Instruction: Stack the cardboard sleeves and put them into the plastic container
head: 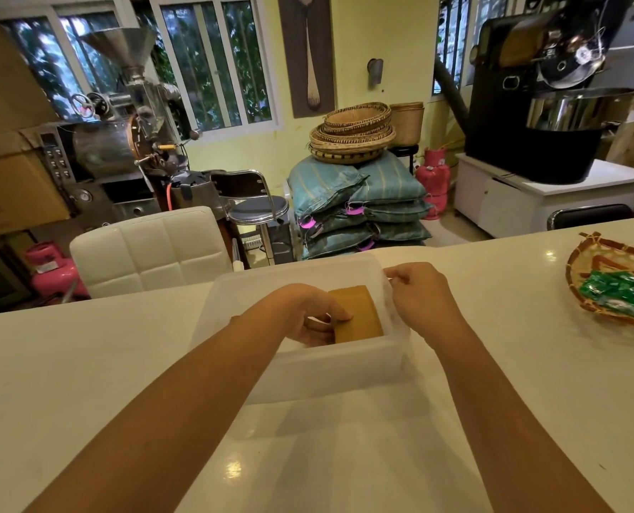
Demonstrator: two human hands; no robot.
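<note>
A translucent white plastic container (330,368) stands on the white counter in front of me. Inside it, toward the right side, lies a flat brown stack of cardboard sleeves (359,316). My left hand (308,316) reaches down into the container and grips the left edge of the stack, fingers curled around it. My right hand (422,294) rests on the container's right rim, fingers pinched on the edge of the wall. How many sleeves the stack holds cannot be seen.
A woven basket (589,261) with green packets sits on the counter at the far right. A white padded chair (149,249) stands behind the counter on the left. Roasting machines, sacks and stacked baskets fill the room beyond.
</note>
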